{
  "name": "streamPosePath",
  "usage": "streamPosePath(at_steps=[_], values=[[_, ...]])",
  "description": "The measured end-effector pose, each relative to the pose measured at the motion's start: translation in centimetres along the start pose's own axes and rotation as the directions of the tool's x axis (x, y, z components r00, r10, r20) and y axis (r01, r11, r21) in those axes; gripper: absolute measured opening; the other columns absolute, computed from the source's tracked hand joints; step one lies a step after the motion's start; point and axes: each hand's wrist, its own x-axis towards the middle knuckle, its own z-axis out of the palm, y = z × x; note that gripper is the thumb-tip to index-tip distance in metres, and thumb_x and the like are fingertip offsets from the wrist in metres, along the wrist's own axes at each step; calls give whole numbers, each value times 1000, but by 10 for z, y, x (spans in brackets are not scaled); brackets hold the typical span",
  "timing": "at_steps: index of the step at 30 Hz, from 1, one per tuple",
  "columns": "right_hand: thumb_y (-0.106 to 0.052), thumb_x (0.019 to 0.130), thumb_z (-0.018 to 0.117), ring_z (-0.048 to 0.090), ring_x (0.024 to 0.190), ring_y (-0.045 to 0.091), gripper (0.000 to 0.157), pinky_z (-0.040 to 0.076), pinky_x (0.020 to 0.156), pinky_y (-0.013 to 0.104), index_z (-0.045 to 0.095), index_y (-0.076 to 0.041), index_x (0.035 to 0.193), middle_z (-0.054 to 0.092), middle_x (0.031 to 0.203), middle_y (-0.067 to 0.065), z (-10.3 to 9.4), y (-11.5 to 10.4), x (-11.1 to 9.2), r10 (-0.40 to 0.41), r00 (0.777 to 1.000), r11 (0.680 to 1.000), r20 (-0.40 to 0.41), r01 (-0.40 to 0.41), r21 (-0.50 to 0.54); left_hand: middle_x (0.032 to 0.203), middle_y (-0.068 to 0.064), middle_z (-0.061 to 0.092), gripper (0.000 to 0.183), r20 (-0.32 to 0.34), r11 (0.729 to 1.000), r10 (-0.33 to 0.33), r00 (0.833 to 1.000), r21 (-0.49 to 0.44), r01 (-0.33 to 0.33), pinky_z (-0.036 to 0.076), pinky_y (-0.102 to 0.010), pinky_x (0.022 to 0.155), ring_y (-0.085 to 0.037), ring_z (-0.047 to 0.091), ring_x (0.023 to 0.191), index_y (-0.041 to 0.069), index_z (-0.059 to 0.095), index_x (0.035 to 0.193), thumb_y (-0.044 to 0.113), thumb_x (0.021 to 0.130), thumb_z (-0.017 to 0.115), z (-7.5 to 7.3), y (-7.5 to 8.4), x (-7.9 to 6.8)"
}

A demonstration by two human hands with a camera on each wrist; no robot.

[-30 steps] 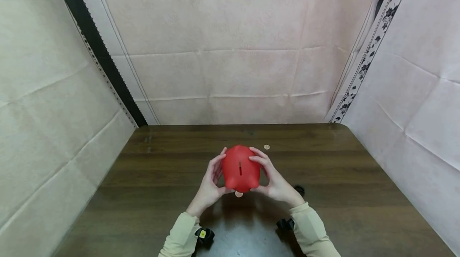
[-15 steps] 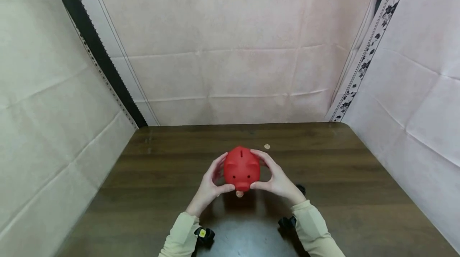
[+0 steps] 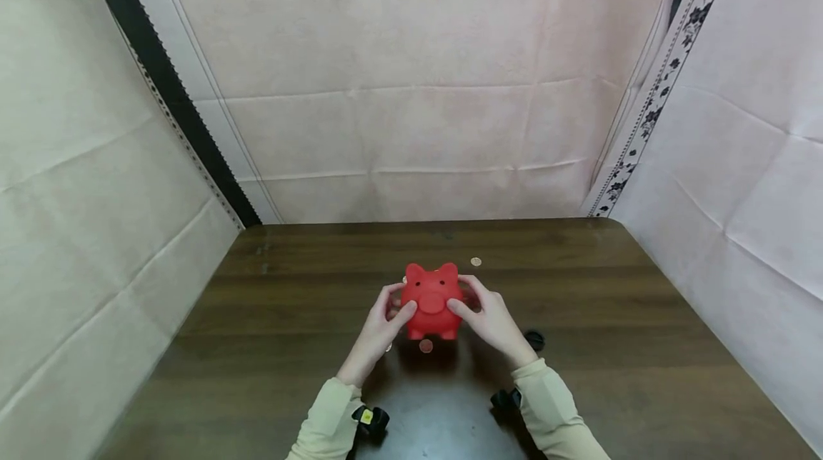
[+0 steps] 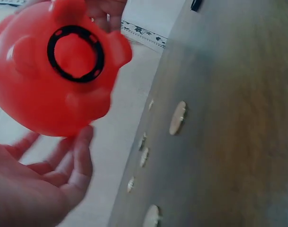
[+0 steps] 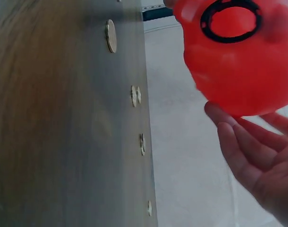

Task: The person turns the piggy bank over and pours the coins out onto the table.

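A red piggy bank (image 3: 432, 306) hangs above the table between both hands, its face turned toward the head camera. My left hand (image 3: 381, 324) holds its left side, thumb on the front and fingers around behind. On the other side, my right hand (image 3: 494, 317) grips it in the same way. Both wrist views show the piggy bank's underside, with a black ring (image 4: 51, 53) around a red centre. Its coin slot is out of sight. A coin (image 3: 426, 346) lies on the table just below it in the head view.
Another coin (image 3: 476, 261) lies farther back on the brown wooden table (image 3: 308, 374). Several coins, such as this coin (image 5: 111, 36), show in the wrist views. A round black piece (image 3: 534, 340) sits by my right wrist. Pale cloth (image 3: 411, 124) hangs behind the table and at both sides.
The piggy bank has tipped back: its slotted top faced the head camera at first, then its face swung up into view. Both hands have kept hold of it and turned with it.
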Motion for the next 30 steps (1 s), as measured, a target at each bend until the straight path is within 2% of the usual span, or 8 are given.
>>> streamPosePath(at_steps=[5,10,12,16,20,24,27,30], values=[[-43,95,58,67,75,18,40,55,69,28,57,-19,126,72,98,6,2,-2,1,81,997,997,-1,-81,13,101,-9,58,52,-2,997,-59,998,51,59,53,-34,73,-16,55,80,16,46,129,50,92,59,2,7,-1],[-43,96,56,64,66,31,39,53,63,29,59,-15,122,69,84,6,2,-5,0,101,994,995,27,-102,11,99,-7,57,51,-12,994,-90,996,69,90,50,-31,65,-18,55,76,15,47,123,55,91,56,3,8,-2],[-42,96,55,63,66,32,38,52,61,28,59,-15,122,68,81,5,2,-5,-1,101,994,995,32,-101,4,99,-7,57,52,-10,993,-96,995,72,97,49,-30,63,-19,55,74,16,46,124,56,91,56,3,8,-3],[-42,96,56,66,68,25,39,54,66,30,57,-16,124,71,88,7,1,-5,-2,88,996,996,29,-89,16,100,-8,58,52,-13,995,-78,997,60,79,51,-33,67,-19,56,77,16,47,125,54,91,57,3,9,-4],[-43,95,57,68,83,16,44,55,74,30,53,-17,131,72,106,9,-1,-4,-2,43,999,999,25,-43,-3,105,-9,58,51,-25,998,-18,1000,52,19,52,-35,77,-18,55,86,17,47,129,47,91,62,3,11,-4],[-32,92,64,63,101,21,55,54,84,35,42,-20,141,64,125,11,-5,-4,-4,-68,997,997,29,67,44,125,-5,57,57,-2,994,100,995,37,-100,51,-33,87,-20,55,106,26,44,139,34,88,69,-2,11,-6],[-21,85,73,58,114,21,71,51,94,39,36,-23,146,55,138,9,-11,-6,-6,-179,984,977,22,175,122,139,-1,52,69,43,977,213,976,14,-214,51,-32,93,-24,53,120,33,40,144,25,85,74,-7,14,-9],[-12,78,80,50,128,15,85,48,102,34,33,-24,148,44,148,5,-15,-10,-6,-295,955,942,17,288,175,148,1,46,78,86,943,333,939,-6,-334,51,-30,98,-25,49,130,33,37,147,18,82,77,-11,19,-11]])
